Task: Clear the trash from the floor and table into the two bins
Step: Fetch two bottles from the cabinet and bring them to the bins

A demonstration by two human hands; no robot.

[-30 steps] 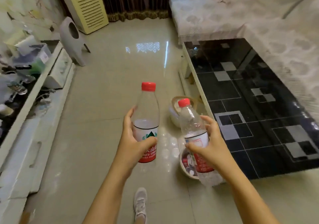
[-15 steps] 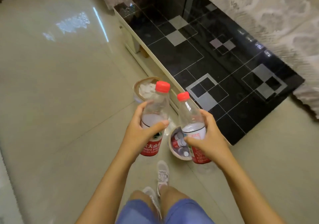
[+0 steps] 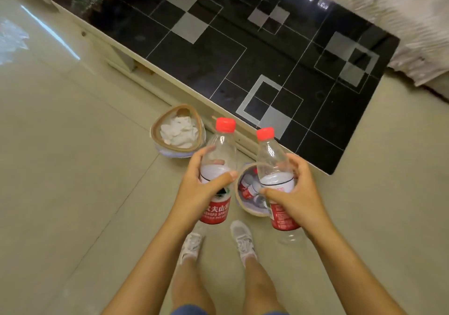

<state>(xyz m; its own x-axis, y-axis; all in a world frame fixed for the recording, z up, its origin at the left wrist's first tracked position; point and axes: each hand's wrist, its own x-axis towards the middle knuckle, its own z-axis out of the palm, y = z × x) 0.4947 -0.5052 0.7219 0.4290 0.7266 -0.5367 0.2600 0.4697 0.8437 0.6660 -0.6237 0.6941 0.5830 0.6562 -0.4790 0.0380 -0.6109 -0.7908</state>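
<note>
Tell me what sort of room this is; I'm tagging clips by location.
Most likely a home living room: a low black glass-topped coffee table stands on a glossy tiled floor, with a lace-covered sofa beside it and two small bins beside the table.

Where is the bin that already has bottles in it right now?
In the head view, the bin with bottles sits on the floor low of centre, between the two held bottles, just ahead of the person's shoes and beside the black table's near edge.
</note>
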